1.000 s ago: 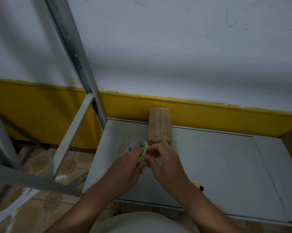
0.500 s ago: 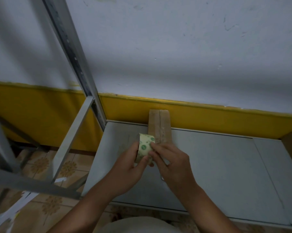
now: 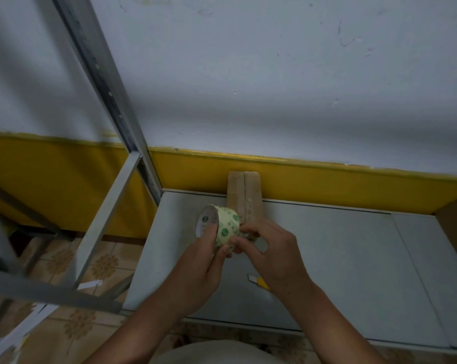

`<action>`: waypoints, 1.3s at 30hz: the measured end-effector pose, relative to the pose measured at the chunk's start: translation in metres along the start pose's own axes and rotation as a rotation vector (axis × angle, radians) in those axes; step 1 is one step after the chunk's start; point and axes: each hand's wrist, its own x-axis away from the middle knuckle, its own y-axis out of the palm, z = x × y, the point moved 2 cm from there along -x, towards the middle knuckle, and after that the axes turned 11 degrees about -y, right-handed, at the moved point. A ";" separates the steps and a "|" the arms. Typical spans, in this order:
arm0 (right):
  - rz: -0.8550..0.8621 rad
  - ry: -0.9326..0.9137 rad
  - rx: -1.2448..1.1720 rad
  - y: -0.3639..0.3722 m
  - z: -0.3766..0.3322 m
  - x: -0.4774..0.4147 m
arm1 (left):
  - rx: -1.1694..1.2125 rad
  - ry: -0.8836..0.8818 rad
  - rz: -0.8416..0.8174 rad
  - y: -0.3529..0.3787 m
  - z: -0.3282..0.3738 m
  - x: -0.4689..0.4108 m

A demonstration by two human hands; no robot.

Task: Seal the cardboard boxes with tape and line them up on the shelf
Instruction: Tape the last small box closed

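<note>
A roll of pale tape [image 3: 226, 227] printed with round green logos, lettering too small to read, is held above the smooth grey shelf [image 3: 340, 258] near its back-left corner. The left hand [image 3: 198, 274] has its grip closed round the roll, and the right hand [image 3: 274, 253] pinches the roll's outer face. A narrow brown cardboard box [image 3: 244, 195], with a seam down its middle, stands at the shelf's back edge

Grey shelf [image 3: 327, 258] with cardboard box [image 3: 251, 193] and yellow cutter [image 3: 259, 280]

Our left hand [image 3: 195, 271] has turned the tape [image 3: 226, 227], its core now facing left; the cutter [image 3: 258, 280] shows again beside our right hand [image 3: 277, 256].
</note>
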 end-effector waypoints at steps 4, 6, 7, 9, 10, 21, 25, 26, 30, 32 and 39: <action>0.025 0.007 0.008 -0.004 0.001 -0.001 | -0.054 0.004 0.015 0.001 0.000 -0.004; 0.017 -0.014 0.020 -0.005 0.001 -0.003 | -0.081 0.002 0.024 0.001 -0.001 -0.005; 0.009 -0.019 0.021 -0.005 0.001 -0.003 | -0.094 0.009 0.021 0.001 -0.002 -0.005; 0.002 -0.016 0.024 -0.004 0.001 -0.002 | -0.120 0.022 0.013 0.001 -0.005 -0.004; 0.001 -0.012 0.022 -0.004 0.001 -0.001 | -0.128 0.024 0.010 0.001 -0.005 -0.004; -0.001 0.001 0.026 -0.003 -0.001 -0.001 | -0.172 0.057 0.021 0.001 -0.012 -0.008; -0.004 0.012 0.018 0.000 -0.002 -0.002 | -0.189 0.064 0.026 0.000 -0.018 -0.009; -0.003 0.020 0.015 0.000 -0.002 -0.001 | -0.191 0.071 0.027 0.001 -0.018 -0.009; -0.050 -0.018 -0.005 0.005 -0.007 -0.001 | -0.198 0.100 0.032 0.000 -0.020 -0.010; -0.025 0.000 -0.010 0.005 -0.008 -0.002 | -0.210 0.097 0.036 0.000 -0.020 -0.012; 0.070 0.202 -0.173 0.003 -0.013 -0.003 | -0.251 0.083 0.133 0.003 -0.016 -0.014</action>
